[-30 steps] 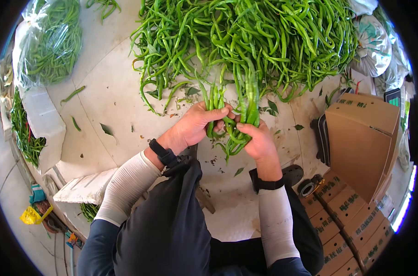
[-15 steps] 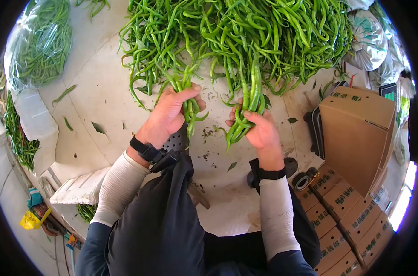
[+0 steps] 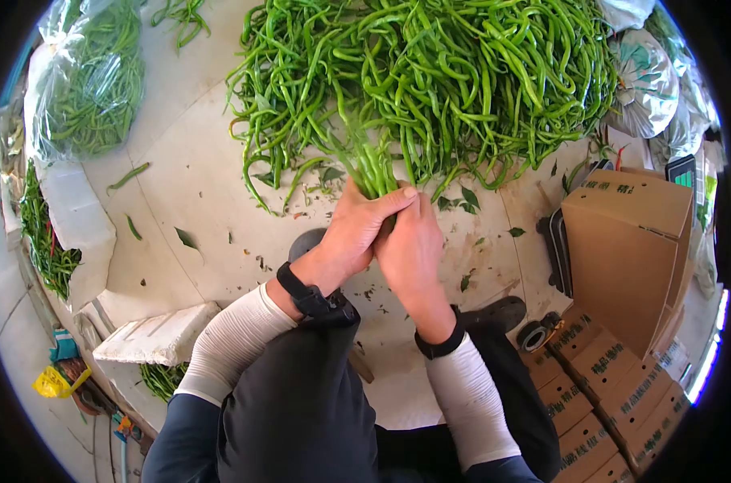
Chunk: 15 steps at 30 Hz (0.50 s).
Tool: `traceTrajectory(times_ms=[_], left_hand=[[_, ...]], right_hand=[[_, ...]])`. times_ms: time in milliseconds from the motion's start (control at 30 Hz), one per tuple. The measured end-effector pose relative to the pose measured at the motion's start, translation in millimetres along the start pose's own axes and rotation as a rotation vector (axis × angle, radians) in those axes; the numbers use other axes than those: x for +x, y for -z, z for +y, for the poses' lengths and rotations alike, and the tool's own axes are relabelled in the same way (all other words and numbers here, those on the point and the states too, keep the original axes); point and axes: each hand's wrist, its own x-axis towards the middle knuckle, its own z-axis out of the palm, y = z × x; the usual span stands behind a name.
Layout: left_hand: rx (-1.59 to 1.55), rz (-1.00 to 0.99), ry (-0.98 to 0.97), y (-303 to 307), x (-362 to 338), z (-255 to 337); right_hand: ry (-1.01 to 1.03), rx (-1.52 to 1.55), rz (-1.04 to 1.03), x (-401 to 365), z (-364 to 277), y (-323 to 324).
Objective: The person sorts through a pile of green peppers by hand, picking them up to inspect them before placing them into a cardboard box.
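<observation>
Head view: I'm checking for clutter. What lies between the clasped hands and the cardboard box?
Head view: beyond the left hand and right hand gripping peppers, pale floor with a few loose leaves, then a dark flat object against the cardboard box.

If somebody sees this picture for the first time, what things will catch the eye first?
First the big heap of long green peppers, filling the top middle. Just below, at the centre, the left hand and right hand close together around a small bunch at the heap's edge. A tall cardboard box stands at the right, and a clear bag of peppers lies at the upper left.
</observation>
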Motion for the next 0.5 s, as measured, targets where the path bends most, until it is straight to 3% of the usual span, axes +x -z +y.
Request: traceTrajectory(times_ms=[100, 167, 200, 267, 333, 367, 433, 500], left_hand=[[-0.031, -0.043, 0.056, 9, -1, 9], [-0.052, -0.056, 0.156, 28, 8, 1], [-0.080, -0.038, 0.112, 33, 11, -4], [-0.134, -0.048, 0.136, 45, 10, -5], [-0.260, -0.065, 0.171, 51, 10, -5], [-0.260, -0.061, 0.169, 54, 12, -5], [-0.289, -0.074, 0.102, 56, 12, 1], [-0.283, -0.059, 0.051, 54, 11, 7]], right_hand=[[-0.064, -0.002, -0.108, -8, -11, 13], [0.137, 0.181, -0.055, -13, -1, 22], [0.132, 0.182, -0.056, -14, 6, 30], [-0.013, 0.609, -0.304, -15, 22, 49], [-0.013, 0.648, -0.108, -21, 41, 58], [-0.013, 0.650, -0.112, -20, 50, 64], [-0.366, 0.862, 0.129, -18, 67, 73], [-0.385, 0.888, 0.050, -25, 92, 63]])
